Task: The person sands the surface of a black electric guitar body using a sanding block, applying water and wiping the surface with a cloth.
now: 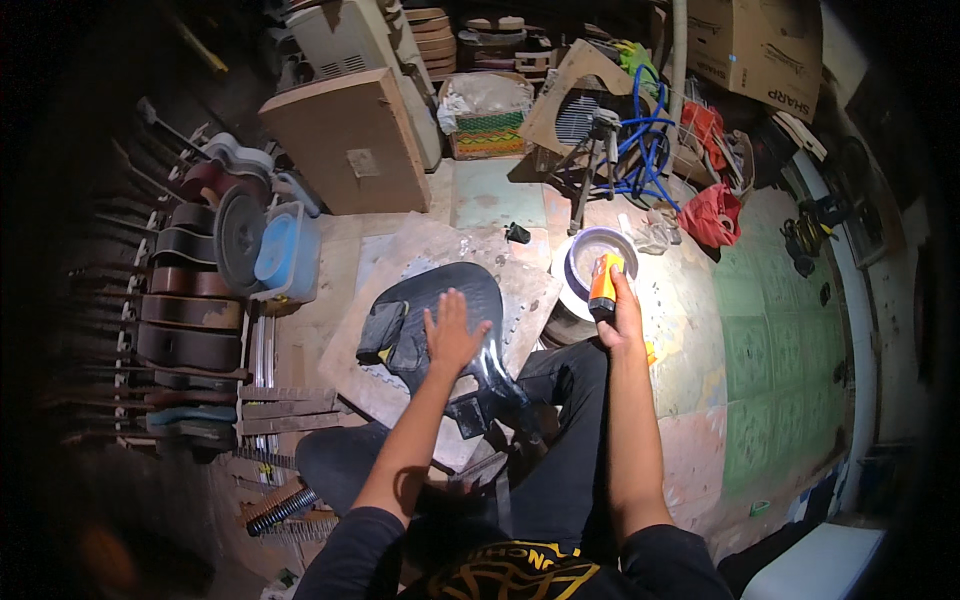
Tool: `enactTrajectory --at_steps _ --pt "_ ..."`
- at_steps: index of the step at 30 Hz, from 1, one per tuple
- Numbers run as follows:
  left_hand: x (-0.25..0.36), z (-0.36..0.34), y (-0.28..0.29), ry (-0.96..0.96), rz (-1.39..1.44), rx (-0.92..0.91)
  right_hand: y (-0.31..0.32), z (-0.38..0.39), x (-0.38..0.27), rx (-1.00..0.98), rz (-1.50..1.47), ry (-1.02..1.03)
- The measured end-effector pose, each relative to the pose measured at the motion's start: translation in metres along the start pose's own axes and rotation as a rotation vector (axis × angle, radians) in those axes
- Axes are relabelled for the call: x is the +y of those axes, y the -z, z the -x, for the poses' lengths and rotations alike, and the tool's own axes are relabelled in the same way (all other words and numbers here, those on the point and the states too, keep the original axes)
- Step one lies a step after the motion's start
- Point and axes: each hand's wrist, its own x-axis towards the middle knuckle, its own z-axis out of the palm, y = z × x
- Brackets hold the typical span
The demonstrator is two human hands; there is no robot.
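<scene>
A black, partly glossy curved piece (462, 287), shaped somewhat like a guitar body, lies tilted on a pale board (345, 345) in front of me. My left hand (456, 337) rests flat on its upper face, fingers spread, holding nothing. A dark, blocky folded-looking item (383, 328) sits at its left edge; I cannot tell its kind. In my right hand (623, 318) is an orange-and-yellow bottle (602, 282) with a black end, the fingers wrapped round it. It is held at the near edge of a round basin with a purple rim (573, 258).
Guitars (190, 310) stand in a row on the left, beside a clear tub with a blue container (285, 250). A small black object (517, 233) lies beyond the board. Farther back are a tripod (597, 150), a blue hose (650, 150) and a red bag (711, 215).
</scene>
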Motion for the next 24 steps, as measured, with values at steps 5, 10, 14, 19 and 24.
enactTrajectory --at_steps 5,10,14,19,24 --pt "-0.008 -0.057 0.007 0.009 0.014 0.0 -0.007 -0.002 0.002 -0.022 0.006 0.009" --pt "0.042 -0.032 0.011 -0.445 -0.103 -0.158 -0.008 0.001 -0.002 0.017 0.012 -0.01" --pt "0.033 -0.019 0.001 -0.636 -0.002 -0.185 -0.018 0.001 -0.009 0.037 0.03 -0.032" --pt "-0.031 -0.107 -0.005 -0.065 0.034 0.016 -0.019 0.0 -0.008 0.028 0.037 -0.03" --pt "-0.026 -0.09 -0.004 -0.125 -0.028 0.119 -0.026 -0.003 -0.014 0.061 0.048 -0.053"
